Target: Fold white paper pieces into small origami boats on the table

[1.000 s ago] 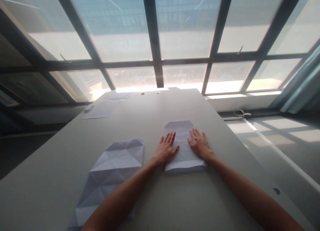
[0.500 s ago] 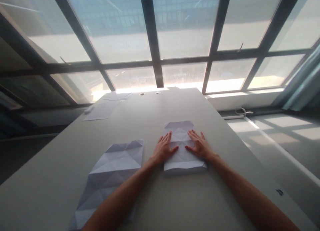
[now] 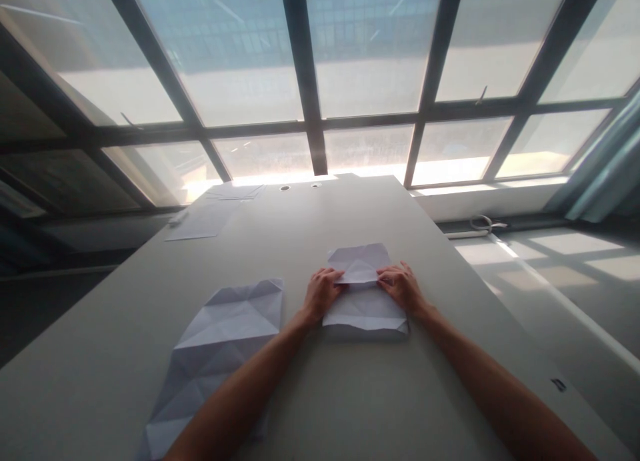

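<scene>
A creased white sheet of paper (image 3: 364, 308) lies on the grey table (image 3: 320, 394) in front of me. My left hand (image 3: 321, 292) pinches the sheet's left side near its middle, fingers curled. My right hand (image 3: 401, 286) pinches the right side in the same way. Between the two hands the paper's far part is lifted and bent along a crease. A second, larger creased sheet (image 3: 220, 354) lies flat to the left, partly under my left forearm.
More flat sheets (image 3: 203, 219) lie at the table's far left corner. Two round cable holes (image 3: 285, 188) sit at the far edge. A big window with dark bars fills the background. A cable (image 3: 483, 222) lies on the floor at the right.
Both hands went from lying flat and spread on the sheet to curled pinches at its sides. The paper's far part has risen off the table.
</scene>
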A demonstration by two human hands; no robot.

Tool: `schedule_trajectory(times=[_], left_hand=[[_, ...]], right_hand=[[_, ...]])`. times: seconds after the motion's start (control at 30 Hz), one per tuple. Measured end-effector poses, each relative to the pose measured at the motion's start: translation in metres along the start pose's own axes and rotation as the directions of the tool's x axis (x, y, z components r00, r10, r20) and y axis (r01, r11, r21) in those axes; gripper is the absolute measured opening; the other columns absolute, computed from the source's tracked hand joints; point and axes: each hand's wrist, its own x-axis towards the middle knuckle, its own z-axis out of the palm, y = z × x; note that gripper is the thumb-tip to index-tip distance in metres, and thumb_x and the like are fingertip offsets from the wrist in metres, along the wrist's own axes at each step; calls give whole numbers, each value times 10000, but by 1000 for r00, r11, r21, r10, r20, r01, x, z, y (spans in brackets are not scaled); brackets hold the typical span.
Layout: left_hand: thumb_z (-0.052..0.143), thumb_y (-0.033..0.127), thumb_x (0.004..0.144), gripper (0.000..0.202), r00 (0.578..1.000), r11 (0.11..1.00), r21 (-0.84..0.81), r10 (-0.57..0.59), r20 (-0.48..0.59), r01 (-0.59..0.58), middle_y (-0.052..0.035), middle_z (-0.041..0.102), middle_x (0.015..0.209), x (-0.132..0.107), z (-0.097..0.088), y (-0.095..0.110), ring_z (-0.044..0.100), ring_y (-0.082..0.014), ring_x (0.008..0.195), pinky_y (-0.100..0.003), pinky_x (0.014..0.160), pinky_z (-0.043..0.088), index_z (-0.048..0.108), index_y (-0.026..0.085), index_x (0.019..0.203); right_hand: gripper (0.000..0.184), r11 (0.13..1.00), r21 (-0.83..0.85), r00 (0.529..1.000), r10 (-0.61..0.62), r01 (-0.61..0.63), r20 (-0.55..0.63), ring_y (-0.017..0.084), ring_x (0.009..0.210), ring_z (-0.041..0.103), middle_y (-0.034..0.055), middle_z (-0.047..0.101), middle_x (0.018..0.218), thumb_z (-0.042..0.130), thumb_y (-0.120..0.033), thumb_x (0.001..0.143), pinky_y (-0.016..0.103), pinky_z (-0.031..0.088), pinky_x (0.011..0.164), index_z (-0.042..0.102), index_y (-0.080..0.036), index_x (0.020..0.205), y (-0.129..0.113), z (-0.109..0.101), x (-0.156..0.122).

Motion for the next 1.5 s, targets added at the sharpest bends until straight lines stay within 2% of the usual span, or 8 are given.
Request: schedule_trajectory(times=[0.17,0.37,0.53,0.73,0.97,1.13,1.27,1.5], left_hand=[[649,301,874,138,996,978,-208,-44,-73,28,-29,733,897,2,2,-6,657,-196,857,-309,830,485,754,219,841],[616,421,884,250,943,925,-368,-200,-267,92,15,682,672,-1,3,-2,600,-143,617,-238,612,446,706,199,812],[590,438,890,263,885,877,-470,-292,-362,98,30,598,630,0,4,-1,540,-120,568,-207,541,417,625,184,832],[580,405,900,273,820,799,-593,-405,-404,102,66,463,580,5,1,1,415,-85,467,-168,424,310,585,172,1044],[523,280,907,374,837,828,-541,-398,-376,150,-85,601,1064,9,10,-6,615,-143,783,-244,645,520,500,186,1269],[541,179,845,356,916,966,-123,-256,-308,228,-117,459,1370,3,8,0,556,-258,1150,-428,973,473,601,212,1194],[434,244,943,366,1000,994,107,24,-19,-22,-57,502,1417,-4,6,16,424,-241,1331,-452,1140,295,581,252,1279],[375,490,971,649,937,952,228,121,327,-203,-101,218,1592,-10,18,17,146,-256,1479,-495,1193,83,264,173,1526]], right_hand=[[184,999,50,994,-2,8,-106,199,928,656,28,735,921,539,-287,922,489,252,1123,700,-244,845,-5,-2,0],[401,870,474,896,313,-138,-314,230,874,666,66,705,911,628,-491,842,398,530,851,608,-202,1118,-3,0,1],[738,646,749,905,393,-144,-165,198,714,662,26,687,808,697,-518,774,334,559,650,415,-177,1364,-2,1,2],[729,510,840,938,347,-185,-4,202,693,682,64,727,897,681,-483,776,308,555,585,392,-197,1381,-8,4,2],[643,678,695,899,425,-240,-104,197,629,669,91,718,896,588,-447,824,284,531,521,419,-165,1377,-1,12,4],[524,878,374,910,379,-298,-165,225,780,682,104,713,922,518,-327,846,338,540,709,493,-156,1340,-1,14,1],[521,936,134,932,340,-324,-125,248,896,681,101,716,986,498,-278,864,335,510,805,473,-197,1378,-10,14,-1],[508,926,-221,952,292,-305,-89,291,1233,513,150,551,1350,481,-274,906,399,404,1033,455,-172,1403,-29,6,-7]])
